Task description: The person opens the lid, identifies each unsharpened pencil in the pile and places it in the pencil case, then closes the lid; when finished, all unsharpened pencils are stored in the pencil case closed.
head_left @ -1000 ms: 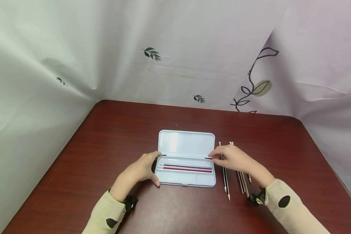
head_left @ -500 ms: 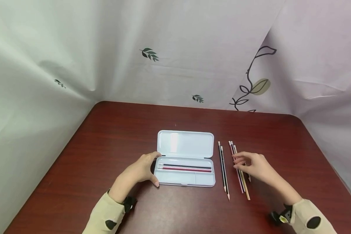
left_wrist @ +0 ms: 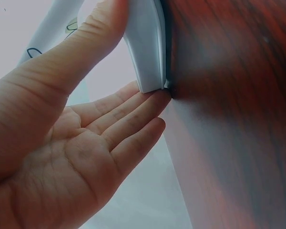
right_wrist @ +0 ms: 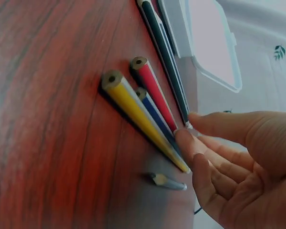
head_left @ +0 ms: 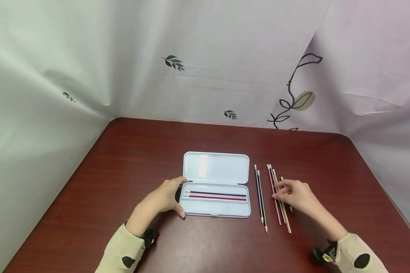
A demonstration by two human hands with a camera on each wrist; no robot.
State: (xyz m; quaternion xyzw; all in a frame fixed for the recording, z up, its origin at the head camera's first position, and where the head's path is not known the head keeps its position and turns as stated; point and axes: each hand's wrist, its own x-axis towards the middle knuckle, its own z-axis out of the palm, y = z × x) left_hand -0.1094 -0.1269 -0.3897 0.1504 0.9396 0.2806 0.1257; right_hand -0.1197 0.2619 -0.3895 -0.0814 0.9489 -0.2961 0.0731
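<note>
My left hand grips the left end of a white pencil case, thumb at its front and fingers at its back edge. The case lies with its lid folded back. Inside its rear compartment are a dark pencil and a red pencil. My right hand is over the loose pencils, thumb and forefinger on either side of a red pencil; a firm pinch is not visible. Beside that pencil lie a navy pencil and a yellow pencil. The right hand partly hides them.
Two black pencils lie between the case and the right hand. Another sharpened pencil lies beyond the yellow one. All rest on a reddish-brown table, with a pale leaf-patterned curtain behind.
My right hand has moved from the case's right edge to the loose pencils. The red pencil's near end has shifted left from the navy one. The left hand keeps its hold.
</note>
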